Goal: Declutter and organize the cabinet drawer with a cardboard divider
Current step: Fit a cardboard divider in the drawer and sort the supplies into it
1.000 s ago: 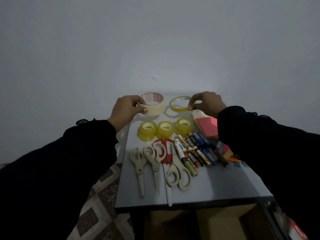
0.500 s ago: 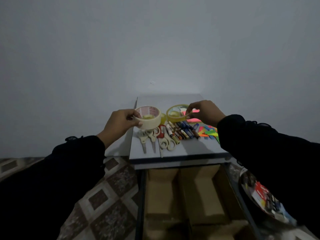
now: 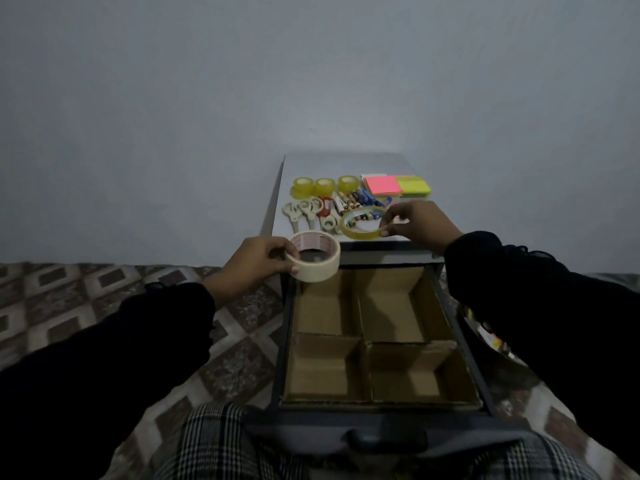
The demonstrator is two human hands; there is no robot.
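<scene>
Two tape rolls up: left hand (image 3: 254,263) pinches the fat cream masking roll (image 3: 314,256), right hand (image 3: 420,225) the thin clear ring (image 3: 363,223), over the four-cell cardboard divider (image 3: 363,337).

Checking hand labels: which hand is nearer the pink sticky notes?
Right. The right hand, holding the thin clear tape ring, sits just in front of the pink sticky notes. The left hand, holding the wide masking tape roll, is farther away, over the drawer's back-left corner.
</scene>
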